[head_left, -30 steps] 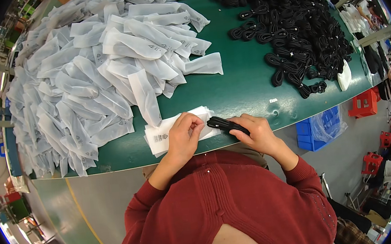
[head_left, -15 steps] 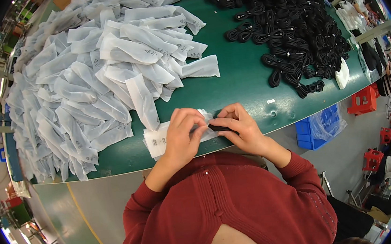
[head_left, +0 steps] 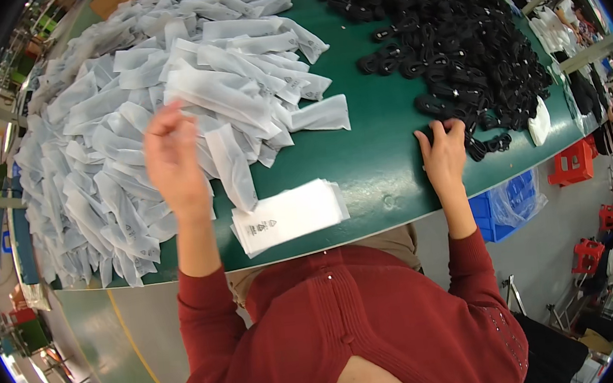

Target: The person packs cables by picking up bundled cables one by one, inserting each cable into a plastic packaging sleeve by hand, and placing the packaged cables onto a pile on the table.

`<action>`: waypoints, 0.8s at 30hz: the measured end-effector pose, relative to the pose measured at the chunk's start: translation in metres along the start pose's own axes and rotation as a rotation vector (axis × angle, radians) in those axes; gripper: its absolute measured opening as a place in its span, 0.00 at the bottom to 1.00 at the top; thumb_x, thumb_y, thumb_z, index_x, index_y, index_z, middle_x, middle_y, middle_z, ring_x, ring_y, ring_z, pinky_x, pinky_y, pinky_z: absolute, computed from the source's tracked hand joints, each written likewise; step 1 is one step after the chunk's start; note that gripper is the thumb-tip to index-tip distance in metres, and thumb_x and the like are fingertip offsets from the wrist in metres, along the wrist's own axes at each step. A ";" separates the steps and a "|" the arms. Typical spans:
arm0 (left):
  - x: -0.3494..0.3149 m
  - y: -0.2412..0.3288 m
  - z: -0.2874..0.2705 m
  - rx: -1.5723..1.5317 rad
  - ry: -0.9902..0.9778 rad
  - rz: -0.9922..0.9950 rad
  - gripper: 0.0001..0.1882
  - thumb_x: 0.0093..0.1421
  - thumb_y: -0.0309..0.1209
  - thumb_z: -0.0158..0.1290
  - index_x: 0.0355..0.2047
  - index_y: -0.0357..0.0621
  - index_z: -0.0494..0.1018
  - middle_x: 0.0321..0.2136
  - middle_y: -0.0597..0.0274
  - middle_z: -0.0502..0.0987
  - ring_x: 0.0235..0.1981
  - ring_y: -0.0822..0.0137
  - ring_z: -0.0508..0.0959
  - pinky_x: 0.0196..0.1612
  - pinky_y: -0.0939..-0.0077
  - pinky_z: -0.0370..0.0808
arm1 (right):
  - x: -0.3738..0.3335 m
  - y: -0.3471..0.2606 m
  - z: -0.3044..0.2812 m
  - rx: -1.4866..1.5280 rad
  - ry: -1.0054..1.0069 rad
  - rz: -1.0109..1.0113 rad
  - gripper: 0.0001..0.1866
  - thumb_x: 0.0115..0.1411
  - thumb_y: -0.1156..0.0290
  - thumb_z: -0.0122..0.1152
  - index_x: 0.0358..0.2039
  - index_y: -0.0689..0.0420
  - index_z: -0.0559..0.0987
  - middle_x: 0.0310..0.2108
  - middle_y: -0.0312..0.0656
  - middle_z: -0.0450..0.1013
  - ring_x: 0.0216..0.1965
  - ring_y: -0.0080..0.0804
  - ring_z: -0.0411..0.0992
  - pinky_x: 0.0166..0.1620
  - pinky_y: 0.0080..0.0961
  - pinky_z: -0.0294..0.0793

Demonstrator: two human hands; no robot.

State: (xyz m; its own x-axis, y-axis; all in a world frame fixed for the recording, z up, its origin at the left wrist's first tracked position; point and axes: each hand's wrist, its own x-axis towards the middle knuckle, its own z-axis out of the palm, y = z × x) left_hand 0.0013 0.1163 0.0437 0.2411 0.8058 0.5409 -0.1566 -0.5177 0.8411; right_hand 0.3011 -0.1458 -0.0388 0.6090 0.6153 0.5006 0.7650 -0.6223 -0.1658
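My left hand (head_left: 172, 149) is raised over the near side of a large heap of filled, frosted white plastic sleeves (head_left: 118, 147). Its fingers are slightly blurred, loosely bent and apart, with nothing visible in them. At the near edge of the cable pile, my right hand (head_left: 444, 152) has thumb and fingers around a coiled black cable bundle (head_left: 427, 134), mostly hidden by the fingers. Between the hands, a flat stack of empty white sleeves (head_left: 290, 215) lies at the table's front edge, with small dark print at its left end.
A big pile of coiled black cables (head_left: 447, 45) covers the right of the green table (head_left: 381, 158). A white pouch (head_left: 538, 122) lies beside it. Below the right edge stand a blue crate (head_left: 503, 206) with clear plastic and a red stool (head_left: 571, 164).
Both hands have left the sleeve stack, where they worked on a sleeve and a black bundle. My left hand moved up-left over the heap; my right hand moved right to the cable pile.
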 end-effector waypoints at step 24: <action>0.118 -0.021 -0.038 0.353 0.167 0.263 0.15 0.65 0.31 0.56 0.47 0.34 0.71 0.39 0.60 0.79 0.37 0.70 0.78 0.42 0.76 0.74 | -0.019 -0.026 -0.021 0.749 -0.400 0.291 0.18 0.60 0.71 0.64 0.50 0.62 0.77 0.27 0.41 0.77 0.22 0.23 0.69 0.28 0.23 0.69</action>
State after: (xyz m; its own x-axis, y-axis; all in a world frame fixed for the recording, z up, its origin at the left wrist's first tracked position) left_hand -0.0038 0.2334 0.0896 0.0754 0.6542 0.7525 0.1503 -0.7535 0.6400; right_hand 0.2650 -0.1514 -0.0267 0.7208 0.6919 0.0420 0.4196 -0.3873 -0.8210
